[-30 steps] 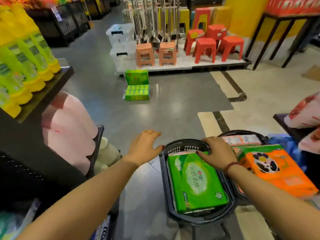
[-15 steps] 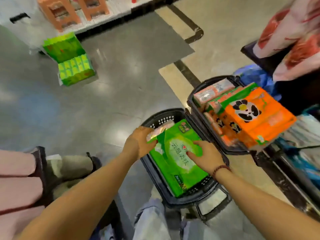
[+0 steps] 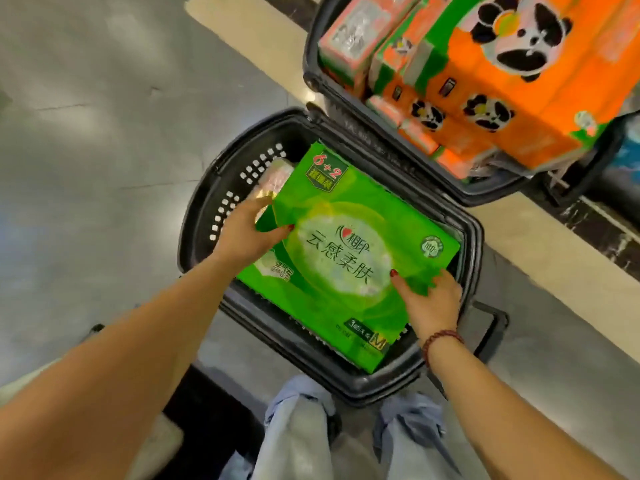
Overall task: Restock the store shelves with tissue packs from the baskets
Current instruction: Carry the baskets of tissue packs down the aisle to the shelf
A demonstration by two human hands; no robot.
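Over the near basket (image 3: 194, 237) | green tissue pack (image 3: 346, 251) tilted, partly lifted | left hand (image 3: 242, 233) pinches its left edge, right hand (image 3: 429, 303) its near-right corner | risk: slick wrap slips, pack drops back.

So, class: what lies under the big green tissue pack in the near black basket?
Under the green tissue pack, a second green pack and a pale pink pack peek out at its left side. The rest of the basket floor is covered.

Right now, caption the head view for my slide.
Both hands, left hand and right hand, grip a green tissue pack in the near black basket, beside orange panda packs.
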